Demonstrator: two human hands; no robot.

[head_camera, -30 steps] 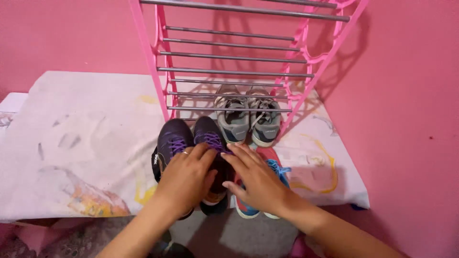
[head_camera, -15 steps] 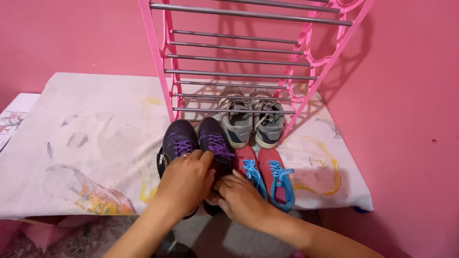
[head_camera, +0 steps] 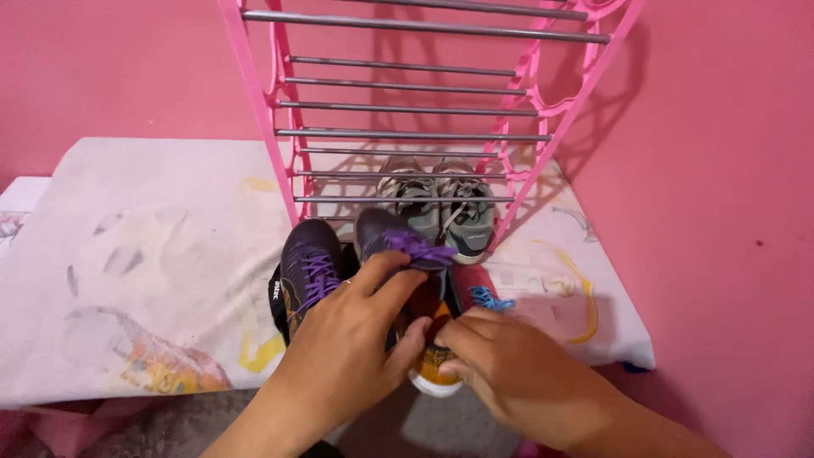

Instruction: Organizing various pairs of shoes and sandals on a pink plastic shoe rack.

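Left hand gripping dark shoe with purple laces, tilting it on white cloth before pink rack. Right hand seemingly pinching its heel; grip partly hidden. Red shoe just beside.

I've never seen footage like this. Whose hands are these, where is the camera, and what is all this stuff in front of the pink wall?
There is no machine here: a person wears a camera on the head, looking down at their own bare hands. The left hand grips a dark shoe with purple laces, tilted up; the right hand touches its heel end. Its mate lies beside it on a stained white cloth. A red shoe with blue laces peeks out behind. A grey pair sits under a pink rack with metal bars.
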